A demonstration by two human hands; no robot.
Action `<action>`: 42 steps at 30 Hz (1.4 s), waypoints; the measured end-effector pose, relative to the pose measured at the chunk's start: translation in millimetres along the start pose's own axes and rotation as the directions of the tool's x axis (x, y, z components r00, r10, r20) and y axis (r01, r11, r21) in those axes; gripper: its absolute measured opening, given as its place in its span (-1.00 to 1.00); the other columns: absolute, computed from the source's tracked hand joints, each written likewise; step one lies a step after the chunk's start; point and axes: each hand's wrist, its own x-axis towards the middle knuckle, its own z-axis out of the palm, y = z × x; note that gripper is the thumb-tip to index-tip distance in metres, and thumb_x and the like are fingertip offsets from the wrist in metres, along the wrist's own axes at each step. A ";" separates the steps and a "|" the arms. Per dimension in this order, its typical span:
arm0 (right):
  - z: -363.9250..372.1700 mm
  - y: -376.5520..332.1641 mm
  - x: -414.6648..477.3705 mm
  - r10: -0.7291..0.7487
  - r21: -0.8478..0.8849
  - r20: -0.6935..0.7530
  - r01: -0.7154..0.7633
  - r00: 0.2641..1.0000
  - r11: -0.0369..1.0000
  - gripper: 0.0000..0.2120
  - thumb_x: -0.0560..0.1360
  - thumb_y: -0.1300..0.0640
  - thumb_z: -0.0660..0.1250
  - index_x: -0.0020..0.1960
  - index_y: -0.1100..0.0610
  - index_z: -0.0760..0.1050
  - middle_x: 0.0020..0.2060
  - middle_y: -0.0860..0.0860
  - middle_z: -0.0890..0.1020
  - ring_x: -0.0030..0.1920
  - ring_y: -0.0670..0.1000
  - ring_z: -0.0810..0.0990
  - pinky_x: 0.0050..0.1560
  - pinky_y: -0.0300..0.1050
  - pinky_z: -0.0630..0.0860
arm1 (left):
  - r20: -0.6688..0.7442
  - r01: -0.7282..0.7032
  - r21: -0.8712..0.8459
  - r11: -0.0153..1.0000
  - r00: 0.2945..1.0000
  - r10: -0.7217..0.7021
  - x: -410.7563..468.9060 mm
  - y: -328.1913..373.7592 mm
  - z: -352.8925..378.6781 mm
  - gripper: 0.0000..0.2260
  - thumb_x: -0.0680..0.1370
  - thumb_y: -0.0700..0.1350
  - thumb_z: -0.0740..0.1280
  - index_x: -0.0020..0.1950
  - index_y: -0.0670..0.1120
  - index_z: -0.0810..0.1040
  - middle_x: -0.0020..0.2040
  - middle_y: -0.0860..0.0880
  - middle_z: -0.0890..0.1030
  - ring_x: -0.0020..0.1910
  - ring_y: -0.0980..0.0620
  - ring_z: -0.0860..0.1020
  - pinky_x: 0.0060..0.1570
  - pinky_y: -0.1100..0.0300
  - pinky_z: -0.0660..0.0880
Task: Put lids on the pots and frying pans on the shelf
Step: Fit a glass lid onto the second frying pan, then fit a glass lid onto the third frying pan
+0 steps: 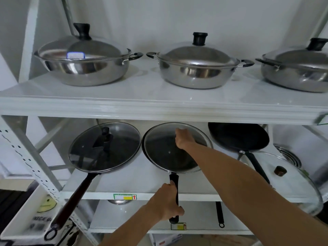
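against a plain white wall stands a white metal shelf unit (159,107) with glossy boards and a perforated upright at the left. on its top board sit three steel pots: the left pot (85,70), the middle pot (197,73) and the right pot (298,75), each with a domed steel lid and a black knob; the right one is cut off by the frame edge. on the board below, the left frying pan (83,192) carries a glass lid (104,146). just beside it the middle frying pan (174,192) is covered by a second glass lid (165,153), which looks tilted on the pan. the right hand (184,138) is closed over the middle of that lid, hiding its knob. the left hand (166,203) is wrapped around the pan's black handle. further right, an uncovered black frying pan (237,137) leans partly under the top board, its far rim hidden. a large glass lid (301,189) with a brown knob sits low at the right, blurred at the edge. below, a lower board holds things too hidden to make out.
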 end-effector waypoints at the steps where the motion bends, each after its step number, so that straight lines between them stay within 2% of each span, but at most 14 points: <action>1: 4.9 -1.5 2.9 0.008 0.003 -0.001 -0.008 1.000 1.000 -0.65 0.60 0.18 0.20 0.36 0.21 0.39 0.28 0.24 0.51 0.28 0.25 0.51 0.19 0.09 0.51 | -0.002 -0.001 -0.017 1.000 1.000 0.001 0.3 -0.8 0.7 -0.55 0.31 -0.04 0.53 0.08 -0.09 0.42 -0.10 -0.09 0.57 -0.16 -0.08 0.66 -0.17 0.07 0.66; 7: 25.5 -8.8 24.5 0.016 0.011 -0.007 -0.016 1.000 1.000 -0.60 0.58 0.21 0.22 0.42 0.17 0.33 0.30 0.24 0.48 0.32 0.25 0.46 0.22 0.10 0.49 | -0.027 -0.014 -0.055 0.998 1.000 0.013 2.2 -2.2 7.0 -0.51 0.35 -0.02 0.53 0.17 -0.03 0.39 -0.04 0.01 0.50 -0.15 0.02 0.58 -0.10 0.23 0.62; 12: 37.2 -8.2 35.6 0.004 -0.007 -0.026 -0.004 1.000 1.000 -0.54 0.59 0.20 0.22 0.47 0.18 0.25 0.34 0.27 0.44 0.36 0.26 0.42 0.24 0.12 0.47 | -0.027 -0.010 -0.001 1.000 1.000 0.010 3.0 -0.5 4.6 -0.55 0.34 -0.04 0.51 0.12 -0.08 0.41 -0.06 -0.02 0.49 -0.18 0.02 0.55 -0.19 0.21 0.58; 15: 38.3 -10.5 36.4 0.023 0.000 -0.009 -0.023 1.000 1.000 -0.48 0.58 0.21 0.24 0.50 0.17 0.22 0.37 0.27 0.41 0.39 0.26 0.40 0.28 0.14 0.45 | -0.023 -0.015 0.036 0.999 1.000 0.015 4.8 -1.1 6.7 -0.54 0.34 -0.04 0.49 0.14 -0.10 0.41 -0.04 -0.05 0.52 -0.15 -0.02 0.59 -0.13 0.14 0.63; 18: 36.8 -9.3 37.2 0.012 -0.022 0.019 -0.011 1.000 1.000 -0.47 0.58 0.20 0.23 0.51 0.18 0.21 0.37 0.29 0.42 0.38 0.28 0.40 0.30 0.13 0.45 | -0.030 -0.015 0.040 0.999 0.999 0.016 5.0 -2.2 9.9 -0.55 0.34 -0.03 0.49 0.14 -0.08 0.41 -0.06 -0.03 0.51 -0.19 0.03 0.57 -0.13 0.16 0.64; 21: 33.3 -7.7 30.9 0.010 -0.020 0.064 -0.009 0.998 1.000 -0.36 0.57 0.23 0.24 0.58 0.19 0.07 0.38 0.30 0.40 0.39 0.29 0.36 0.31 0.13 0.45 | -0.028 0.000 0.022 1.000 1.000 0.001 5.0 -2.4 11.3 -0.56 0.35 -0.01 0.50 0.12 -0.04 0.41 -0.08 0.00 0.52 -0.20 0.06 0.57 -0.12 0.19 0.64; 24: 23.7 -7.3 16.3 0.018 -0.006 0.122 -0.017 0.992 1.000 -0.24 0.55 0.27 0.24 0.61 0.17 -0.11 0.34 0.32 0.42 0.30 0.29 0.46 0.19 0.14 0.51 | -0.020 0.028 0.026 0.999 0.999 -0.027 3.2 -2.2 13.9 -0.53 0.33 0.03 0.49 0.14 -0.01 0.40 -0.09 0.00 0.54 -0.16 0.03 0.61 -0.11 0.13 0.66; 27: 2.8 4.0 -5.7 -0.006 0.013 0.116 0.005 0.993 1.000 -0.25 0.55 0.25 0.24 0.61 0.15 -0.09 0.28 0.29 0.48 0.19 0.24 0.55 0.15 0.11 0.55 | -0.029 0.040 0.050 0.998 0.999 -0.039 -2.1 4.4 12.8 -0.57 0.33 0.01 0.48 0.12 -0.02 0.41 -0.09 -0.01 0.58 -0.15 0.02 0.63 -0.13 0.14 0.65; 29: -12.9 23.3 -23.9 -0.013 0.039 0.084 0.010 0.996 0.999 -0.29 0.57 0.24 0.22 0.61 0.12 -0.06 0.24 0.24 0.53 0.17 0.21 0.57 0.17 0.12 0.55 | -0.050 0.064 0.086 0.994 0.997 -0.059 -3.8 11.7 8.9 -0.59 0.35 0.00 0.46 0.11 -0.03 0.43 -0.08 -0.02 0.60 -0.16 0.01 0.64 -0.13 0.14 0.65; 32: -44.9 68.4 -57.6 -0.008 0.047 0.026 0.006 1.000 0.999 -0.40 0.59 0.22 0.18 0.58 0.11 0.07 0.36 0.23 0.45 0.29 0.23 0.51 0.27 0.10 0.48 | -0.060 0.132 0.217 0.967 0.991 -0.121 -4.8 30.1 0.0 -0.56 0.36 0.06 0.45 0.16 -0.05 0.47 -0.02 -0.04 0.60 -0.12 -0.02 0.63 -0.06 0.12 0.63; 35: -76.5 133.4 -96.6 0.014 0.016 0.038 -0.015 0.999 1.000 -0.53 0.57 0.24 0.14 0.47 0.17 0.22 0.23 0.29 0.49 0.18 0.30 0.55 0.03 0.07 0.50 | -0.074 0.212 0.373 0.903 0.977 -0.199 1.9 49.9 -4.7 -0.52 0.39 0.11 0.42 0.26 -0.04 0.49 0.08 -0.04 0.59 0.02 -0.04 0.62 0.07 0.10 0.59; 37: -90.5 182.2 -123.6 0.044 -0.014 0.055 -0.043 0.998 0.999 -0.52 0.55 0.25 0.14 0.47 0.18 0.21 0.23 0.29 0.49 0.18 0.30 0.54 0.06 0.08 0.51 | -0.092 0.245 0.436 0.866 0.969 -0.228 9.8 67.4 -3.9 -0.52 0.43 0.12 0.37 0.31 -0.02 0.48 0.16 -0.04 0.59 0.09 -0.04 0.61 0.11 0.11 0.56; 39: -96.5 232.1 -147.0 0.099 -0.044 0.073 -0.096 0.992 0.994 -0.49 0.56 0.23 0.17 0.48 0.18 0.19 0.25 0.28 0.49 0.18 0.27 0.55 0.06 0.06 0.52 | -0.106 0.256 0.425 0.868 0.967 -0.234 21.8 90.2 1.1 -0.55 0.49 0.12 0.35 0.32 -0.05 0.50 0.18 -0.04 0.60 0.10 -0.03 0.60 0.13 0.12 0.56; 42: -96.0 298.9 -171.3 0.168 -0.064 0.064 -0.164 0.984 0.984 -0.56 0.61 0.17 0.15 0.47 0.18 0.25 0.21 0.22 0.53 0.15 0.21 0.58 -0.03 -0.01 0.48 | -0.126 0.207 0.380 0.902 0.977 -0.171 47.6 131.4 12.5 -0.56 0.55 0.09 0.32 0.33 -0.12 0.49 0.22 -0.09 0.57 0.13 -0.06 0.59 0.17 0.10 0.55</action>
